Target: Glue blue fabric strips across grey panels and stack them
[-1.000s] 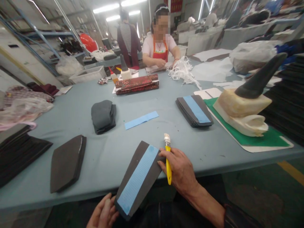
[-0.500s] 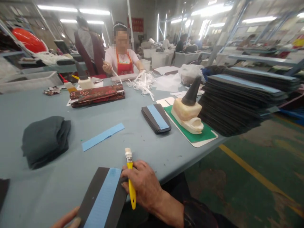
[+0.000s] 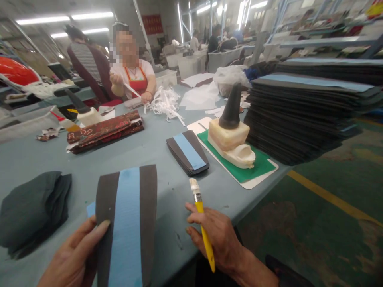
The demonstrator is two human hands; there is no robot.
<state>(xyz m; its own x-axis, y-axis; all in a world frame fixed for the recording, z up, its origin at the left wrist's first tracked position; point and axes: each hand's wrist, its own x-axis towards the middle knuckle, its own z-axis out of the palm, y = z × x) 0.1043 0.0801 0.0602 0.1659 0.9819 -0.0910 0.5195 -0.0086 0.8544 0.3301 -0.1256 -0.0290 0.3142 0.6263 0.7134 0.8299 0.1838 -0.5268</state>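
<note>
My left hand [image 3: 74, 249] pinches the left edge of a dark grey panel [image 3: 128, 223] with a light blue strip down its middle, raised upright over the table. Between the fingers of my right hand [image 3: 224, 233] rests a paintbrush [image 3: 206, 237] with a yellow handle and whitish bristles pointing up and away. The right hand is apart from the panel. Beyond the brush lies a small stack of dark panels [image 3: 188, 153], the top one with a blue strip. Part of a loose blue strip [image 3: 91, 208] shows behind the held panel.
A cream container with a black cone [image 3: 229, 131] stands on a green board [image 3: 260, 169]. Tall stacks of dark sheets [image 3: 299, 119] rise at right. Folded dark cloth [image 3: 34, 211] lies at left, patterned fabric [image 3: 104, 131] farther back. A person in a red apron [image 3: 134, 79] handles white strips [image 3: 166, 101].
My left hand has raised the panel and turned it more upright. My right hand has let go of the panel and moved right with the paintbrush. The view has shifted too.
</note>
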